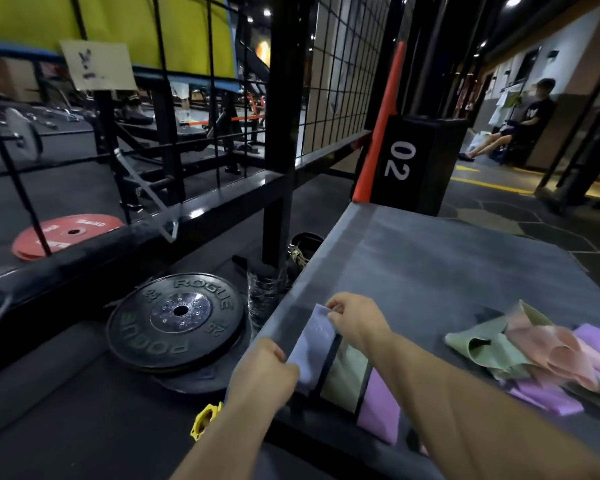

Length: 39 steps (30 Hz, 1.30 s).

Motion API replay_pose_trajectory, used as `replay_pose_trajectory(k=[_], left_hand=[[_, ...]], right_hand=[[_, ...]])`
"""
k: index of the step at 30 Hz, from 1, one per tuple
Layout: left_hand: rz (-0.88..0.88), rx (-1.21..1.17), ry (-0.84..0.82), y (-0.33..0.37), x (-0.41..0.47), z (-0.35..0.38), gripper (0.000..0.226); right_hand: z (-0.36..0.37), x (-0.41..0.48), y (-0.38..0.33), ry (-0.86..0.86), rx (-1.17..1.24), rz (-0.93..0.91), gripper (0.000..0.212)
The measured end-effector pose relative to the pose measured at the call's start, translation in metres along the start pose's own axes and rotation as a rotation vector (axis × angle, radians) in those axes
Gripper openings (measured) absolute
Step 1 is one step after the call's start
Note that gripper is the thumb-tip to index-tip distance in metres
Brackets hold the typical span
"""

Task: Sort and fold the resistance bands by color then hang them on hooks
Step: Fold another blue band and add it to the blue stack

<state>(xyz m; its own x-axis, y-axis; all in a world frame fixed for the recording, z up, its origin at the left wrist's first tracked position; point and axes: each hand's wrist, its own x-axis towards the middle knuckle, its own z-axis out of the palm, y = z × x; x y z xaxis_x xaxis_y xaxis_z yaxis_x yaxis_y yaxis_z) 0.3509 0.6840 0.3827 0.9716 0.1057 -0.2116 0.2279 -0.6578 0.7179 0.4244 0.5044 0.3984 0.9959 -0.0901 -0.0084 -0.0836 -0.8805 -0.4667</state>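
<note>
Both hands are working the pale blue band [314,341], which is lying flat at the left edge of the grey platform [447,265]. Its long axis is running away from the person. The left hand [267,367] is gripping the near end with fingers curled over it, while the right hand [354,317] is pinching the far corner between thumb and fingertips. I'd judge the fold is going end to end, far toward near, with the right hand doing the travelling.

Just right of the blue band, a folded green band [347,372] and a folded purple band [378,407] are sitting parallel to it, leaving little room sideways. Well apart, further right, the unsorted pile [534,358] of green, pink and purple is waiting. Left of the blue band, down on the floor, a black Rogue plate [177,320] and a yellow collar [205,419] are lying out of the way. I'm not making out any hooks.
</note>
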Motion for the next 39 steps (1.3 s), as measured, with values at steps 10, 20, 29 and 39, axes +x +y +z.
replay_pose_trajectory(k=[10, 20, 29, 39], left_hand=[[0.073, 0.244, 0.001, 0.002, -0.006, 0.007, 0.014], [0.094, 0.289, -0.003, 0.010, -0.015, 0.002, 0.019], [0.114, 0.293, -0.025, 0.011, -0.020, -0.001, 0.027], [0.183, 0.231, -0.058, -0.002, -0.008, 0.011, 0.044]], right_hand=[[0.022, 0.009, 0.004, 0.020, -0.222, -0.114, 0.028], [0.025, 0.005, 0.002, 0.068, -0.194, -0.127, 0.027], [0.030, 0.002, -0.002, -0.038, -0.183, -0.128, 0.040], [0.029, 0.003, -0.003, 0.043, -0.395, -0.114, 0.036]])
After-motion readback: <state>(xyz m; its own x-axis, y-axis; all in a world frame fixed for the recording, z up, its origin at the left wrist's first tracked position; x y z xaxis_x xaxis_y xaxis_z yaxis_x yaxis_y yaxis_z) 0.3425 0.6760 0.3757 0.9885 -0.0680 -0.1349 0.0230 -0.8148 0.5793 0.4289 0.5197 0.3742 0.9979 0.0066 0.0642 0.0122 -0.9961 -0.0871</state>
